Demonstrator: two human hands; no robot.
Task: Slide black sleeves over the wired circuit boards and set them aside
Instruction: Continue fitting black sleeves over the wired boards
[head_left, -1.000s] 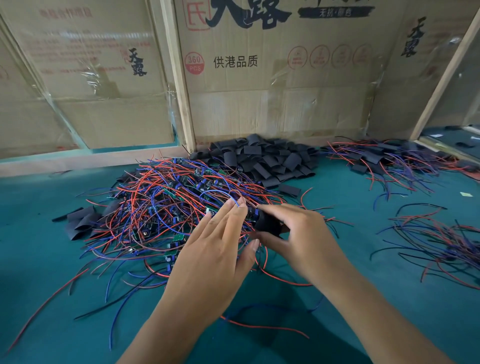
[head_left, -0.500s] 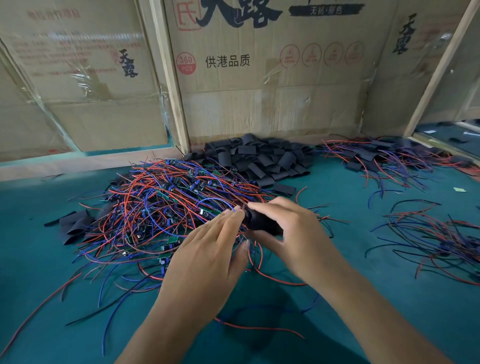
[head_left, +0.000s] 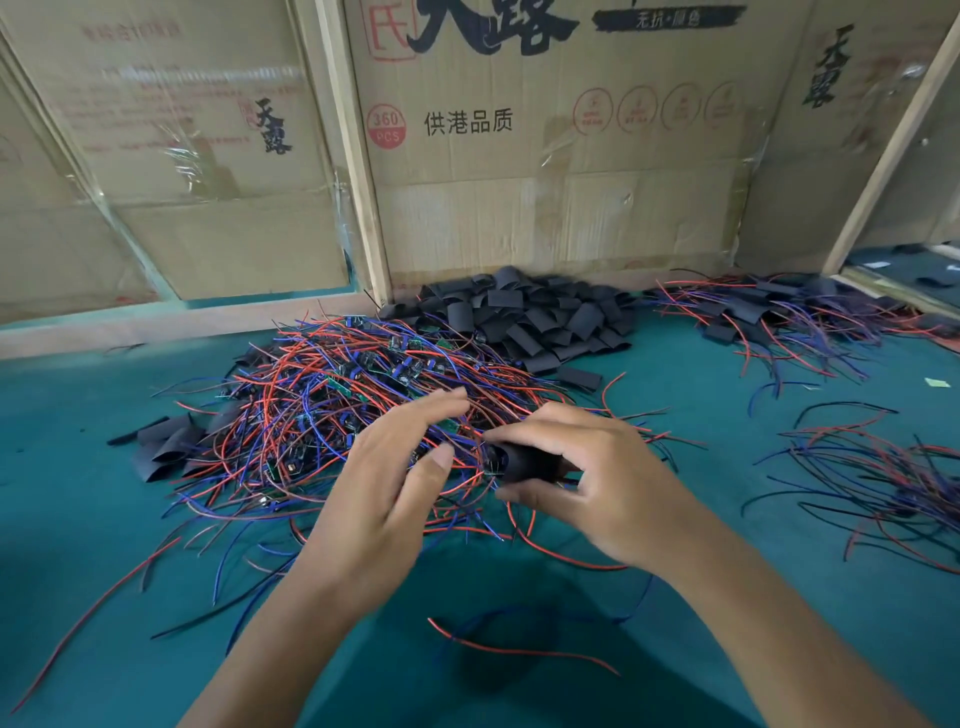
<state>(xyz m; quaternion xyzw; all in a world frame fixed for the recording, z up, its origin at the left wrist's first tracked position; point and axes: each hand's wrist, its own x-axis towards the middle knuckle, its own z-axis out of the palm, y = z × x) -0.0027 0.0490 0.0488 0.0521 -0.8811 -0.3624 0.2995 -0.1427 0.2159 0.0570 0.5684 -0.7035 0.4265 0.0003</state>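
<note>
Near the front edge of the wire pile, my right hand pinches a black sleeve btwn thumb below and curled fingers above; sleeve held just off the green mat, open end facing left. Something sits in that open end, poss. a circuit board, too blurred to say for sure. Red & blue wires run from there back into the pile.

My left hand is just left of the sleeve, fingers straight & spread, thumb out, holding nothing I can make out; fingertips motion-blurred over the pile's near side. Can't tell if it touches the wires.

Pile itself: tangled red/blue leads w/ small green boards mixed in, centre-left on mat. Behind the pile and to its right, a heap of loose sleeves against the cardboard boxes. A few more flat sleeves at the pile's left edge. Far right of the pile, a second stack of wired pieces already in sleeves. Nearer me on that side, a loose bunch of wires. One stray red wire lies on the mat in front of the pile, btwn my forearms.
</note>
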